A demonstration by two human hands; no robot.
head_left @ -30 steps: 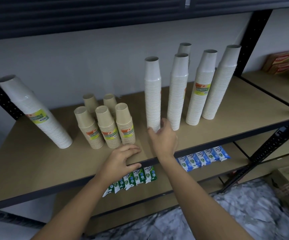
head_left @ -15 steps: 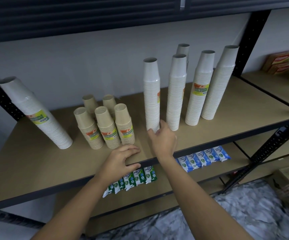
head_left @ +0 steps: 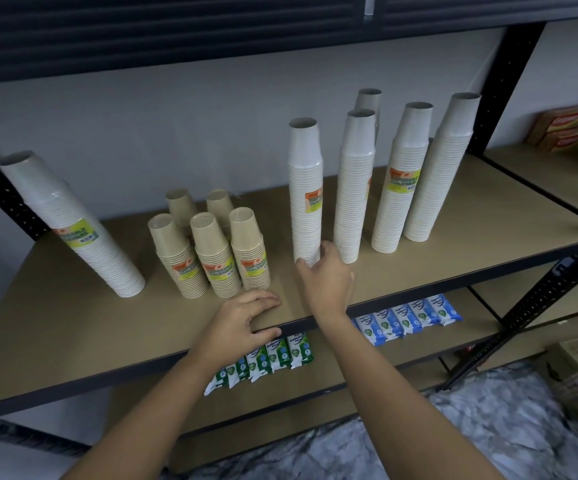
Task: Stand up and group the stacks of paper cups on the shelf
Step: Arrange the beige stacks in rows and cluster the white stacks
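Gripping the tall white stack (head_left: 306,188) with curled right hand (head_left: 327,282); resting left hand (head_left: 242,323), fingers loose, on the shelf (head_left: 72,323). Left to straighten: leaning stack (head_left: 76,230).

Quick update: we've spun tall white stack (head_left: 306,188) in place with right hand (head_left: 327,282), fingers (head_left: 302,264) working round bottom cups. Orange-green label (head_left: 314,202) was out of sight a second ago, then only a sliver at right edge, now turned mostly toward us.

Six white cup stacks (head_left: 306,188); five brown cup stacks (head_left: 211,261).
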